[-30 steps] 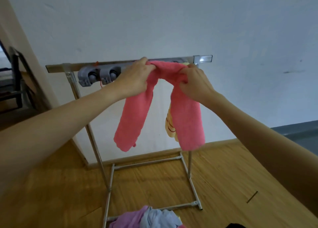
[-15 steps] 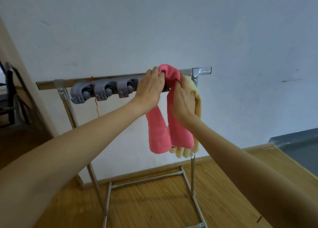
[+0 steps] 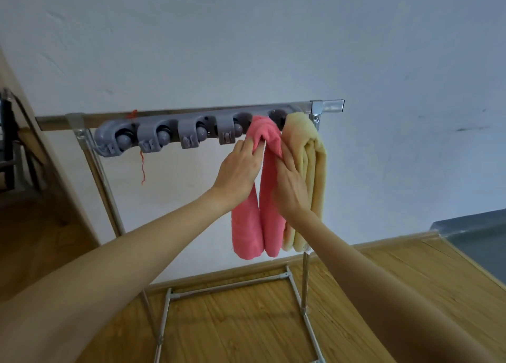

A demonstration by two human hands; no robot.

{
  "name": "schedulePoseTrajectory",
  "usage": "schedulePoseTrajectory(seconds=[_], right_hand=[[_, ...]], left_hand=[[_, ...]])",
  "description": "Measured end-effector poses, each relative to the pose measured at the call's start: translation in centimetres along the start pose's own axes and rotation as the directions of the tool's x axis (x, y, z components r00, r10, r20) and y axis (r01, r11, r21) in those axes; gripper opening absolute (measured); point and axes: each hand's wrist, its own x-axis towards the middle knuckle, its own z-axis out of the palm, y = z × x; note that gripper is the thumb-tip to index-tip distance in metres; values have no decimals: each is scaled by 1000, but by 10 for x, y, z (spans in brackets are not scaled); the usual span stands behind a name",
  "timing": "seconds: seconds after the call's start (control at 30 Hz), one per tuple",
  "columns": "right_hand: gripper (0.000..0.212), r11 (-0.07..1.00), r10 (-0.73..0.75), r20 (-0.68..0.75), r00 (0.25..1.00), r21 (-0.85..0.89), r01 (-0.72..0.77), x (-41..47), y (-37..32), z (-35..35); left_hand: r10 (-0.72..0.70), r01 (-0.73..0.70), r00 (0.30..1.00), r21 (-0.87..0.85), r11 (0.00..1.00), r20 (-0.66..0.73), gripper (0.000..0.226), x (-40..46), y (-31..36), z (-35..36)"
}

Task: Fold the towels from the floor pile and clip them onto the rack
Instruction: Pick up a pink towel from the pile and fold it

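Pink towel [image 3: 269,198]: folded double, hanging from rack [image 3: 191,113] clip
Left hand [image 3: 241,168]: pinches its fold
Right hand [image 3: 291,184]: fingers flat on it

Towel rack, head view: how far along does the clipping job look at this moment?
Done: a yellow towel hangs folded at the right end of the grey clip strip. In hand: the pink towel hangs beside it, its top at the next clip, left hand and right hand on it. Left: four clips show no towel; the floor pile is out of view.
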Motion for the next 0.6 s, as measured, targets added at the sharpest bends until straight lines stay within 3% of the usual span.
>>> schedulePoseTrajectory(seconds=[0.23,0.33,0.47,0.6], right_hand=[[57,995,-77,-4,997,63,77,-9,12,3],[62,997,-70,-9,998,39,70,-14,20,2],[62,995,-72,-57,996,64,75,-21,33,9],[60,983,-58,-98,993,165,74,-38,41,16]], left_hand=[[-16,-6,992,-173,985,-122,72,-17,-1,14],[-90,21,983,-392,920,-159,73,-27,1,13],[-346,207,932,-620,757,-112,78,-45,6,28],[-506,412,862,-639,650,42,71,-75,14,54]])
